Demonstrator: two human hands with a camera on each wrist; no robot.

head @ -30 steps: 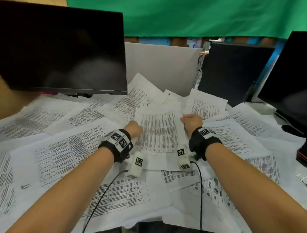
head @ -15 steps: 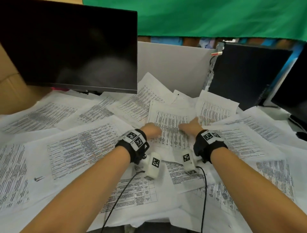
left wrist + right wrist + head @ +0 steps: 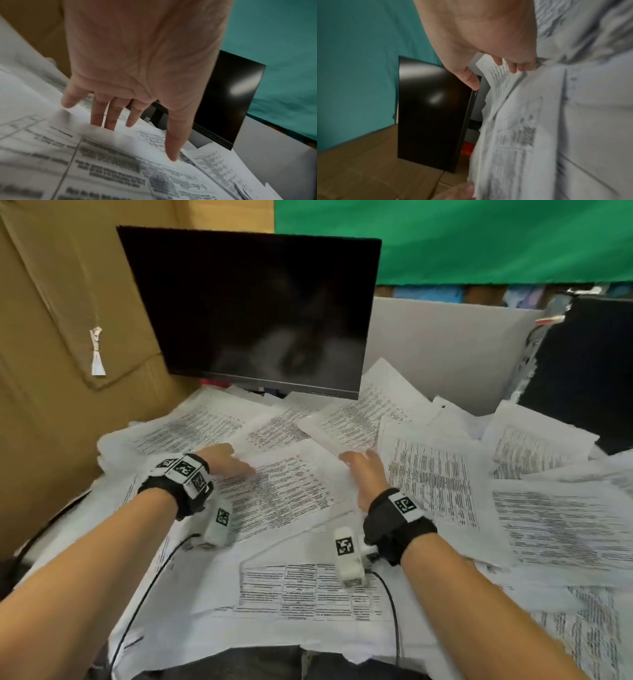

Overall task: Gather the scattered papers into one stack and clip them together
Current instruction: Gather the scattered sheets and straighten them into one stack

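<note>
Paper covers the whole desk: white printed sheets with dense black text and tables (image 3: 555,525) lie scattered and overlapping, from the cardboard wall on the left to the dark screens on the right. One sheet of tabled text (image 3: 284,491) lies slightly askew in the middle, between the two hands. The left hand (image 3: 224,462) rests at that sheet's left edge with its fingers straight and spread; the left wrist view shows the fingertips (image 3: 172,155) reaching down onto the paper, and some of them seem to slip behind a raised edge, though blur makes that hard to judge. The right hand (image 3: 364,470) lies at the sheet's right side, palm down, fingers extended and loosely bent. In the right wrist view the thumb (image 3: 469,78) stands apart from the paper while the other fingers touch a lifted page corner; no firm pinch is visible. Both wrists wear black straps with white coded markers, each with a small white camera block and a black cable. A black flat monitor (image 3: 253,309) stands behind the hands, its lower edge just above the far sheets. A green cloth backdrop (image 3: 479,241) hangs beyond it.
</note>
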